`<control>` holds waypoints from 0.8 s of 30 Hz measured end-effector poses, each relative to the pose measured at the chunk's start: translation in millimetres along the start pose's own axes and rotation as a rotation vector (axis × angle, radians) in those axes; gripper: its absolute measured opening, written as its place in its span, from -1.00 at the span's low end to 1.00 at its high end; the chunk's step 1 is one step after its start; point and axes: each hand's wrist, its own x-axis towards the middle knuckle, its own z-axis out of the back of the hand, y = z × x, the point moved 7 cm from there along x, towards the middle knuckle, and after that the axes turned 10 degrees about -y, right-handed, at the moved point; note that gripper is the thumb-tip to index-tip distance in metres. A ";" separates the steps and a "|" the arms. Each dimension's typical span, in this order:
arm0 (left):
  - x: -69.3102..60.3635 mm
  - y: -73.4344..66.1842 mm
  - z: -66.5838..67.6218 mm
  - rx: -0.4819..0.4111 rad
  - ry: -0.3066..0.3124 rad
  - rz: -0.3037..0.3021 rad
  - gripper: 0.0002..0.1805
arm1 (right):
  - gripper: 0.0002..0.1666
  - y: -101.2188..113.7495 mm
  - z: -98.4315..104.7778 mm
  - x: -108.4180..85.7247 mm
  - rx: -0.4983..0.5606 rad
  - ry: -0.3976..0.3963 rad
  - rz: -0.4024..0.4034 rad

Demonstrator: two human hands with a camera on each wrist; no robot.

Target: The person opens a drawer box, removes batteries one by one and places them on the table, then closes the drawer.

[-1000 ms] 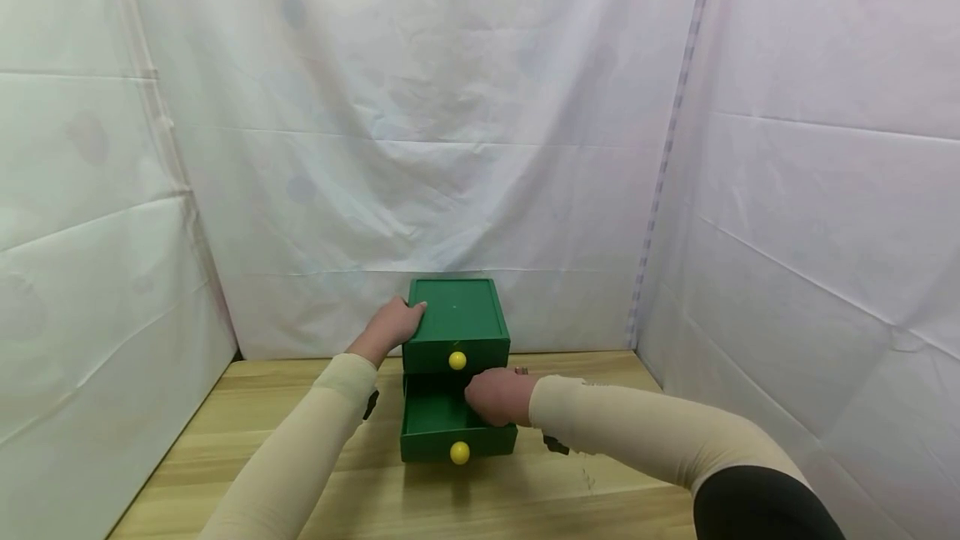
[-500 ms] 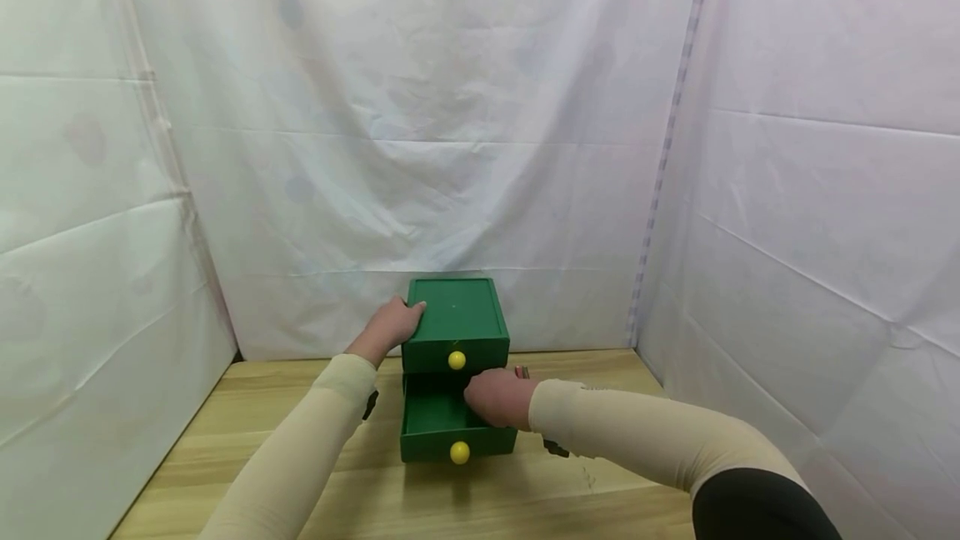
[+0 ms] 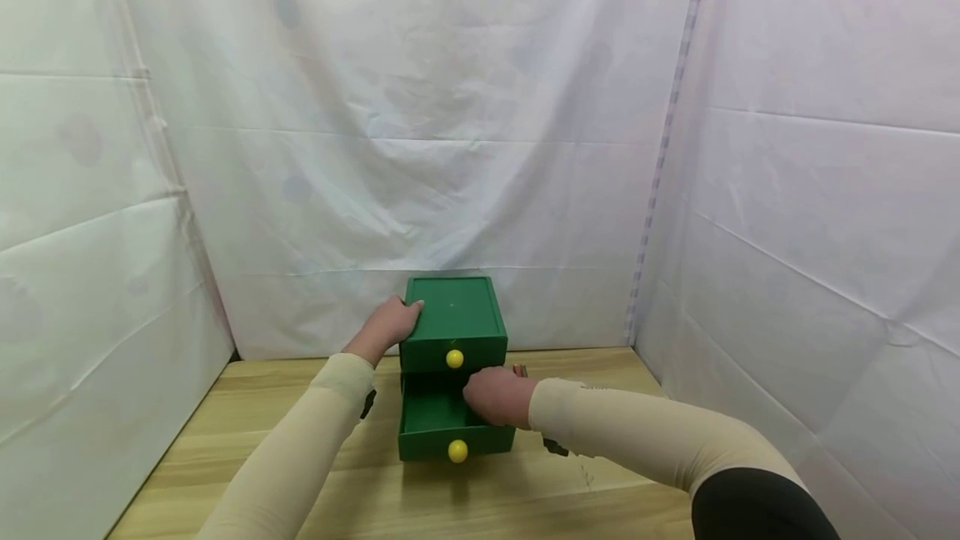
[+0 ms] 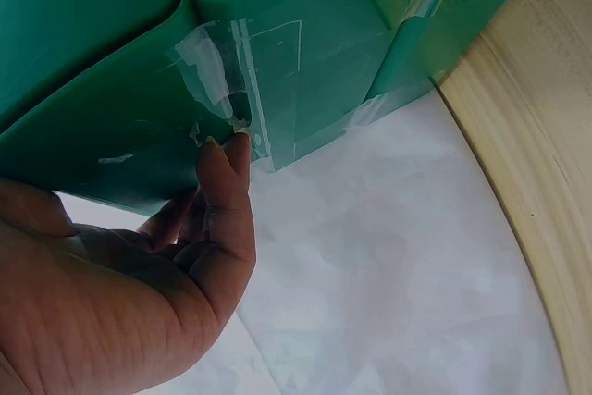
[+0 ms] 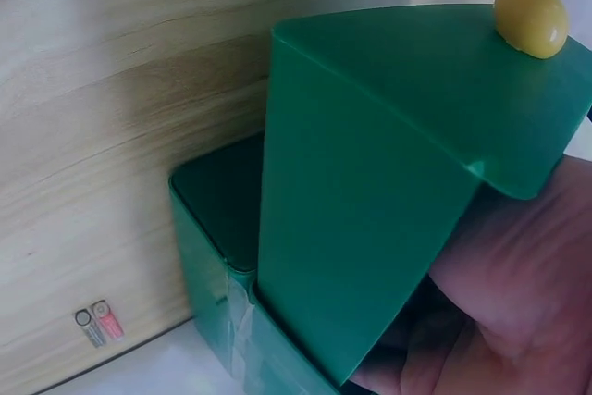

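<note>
A green two-drawer cabinet (image 3: pixel 452 307) stands on the table, its lower drawer (image 3: pixel 427 445) pulled out and its upper one pushed in. My left hand (image 3: pixel 384 327) grips the cabinet's upper left side, thumb over the top edge. Curled fingers (image 4: pixel 225 182) touch the taped side wall in the left wrist view. Into the right part of the open drawer reaches my right hand (image 3: pixel 497 397), passing over the drawer's side wall (image 5: pixel 361 201). Its fingertips are hidden inside, so whatever they touch cannot be seen.
Two small batteries (image 5: pixel 99 323), one reddish and one dark, lie on the wooden table (image 5: pixel 120 117) to the cabinet's right. Yellow round knobs (image 3: pixel 457 451) stick out from both drawer fronts. White cloth (image 3: pixel 450 107) hangs behind and on both sides.
The head view has shifted very slightly. Both hands, the cabinet and the open drawer keep the same places relative to one another.
</note>
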 end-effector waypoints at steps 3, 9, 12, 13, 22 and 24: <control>0.5 0.5 -0.1 0.005 -0.001 -0.001 -0.16 | -0.77 0.2 0.6 -0.4 -0.014 -0.006 0.008; 2.3 1.8 -0.5 0.015 0.003 0.012 -0.17 | -0.78 -0.3 -0.9 -1.2 -0.044 -0.017 0.011; 2.3 1.8 -0.7 0.017 0.003 0.012 -0.17 | -0.78 -0.3 -0.3 -2.1 -0.050 -0.030 0.023; 2.1 1.9 -0.8 0.016 0.001 0.011 -0.17 | -0.78 0.0 -0.1 -2.7 -0.051 -0.033 0.028; -1.6 0.3 0.2 0.005 -0.006 -0.001 -0.16 | -0.82 2.2 2.9 -4.8 -0.107 -0.088 0.111; -1.4 0.0 0.0 0.005 -0.006 -0.001 -0.16 | -0.82 3.0 3.8 -4.5 -0.107 -0.108 0.132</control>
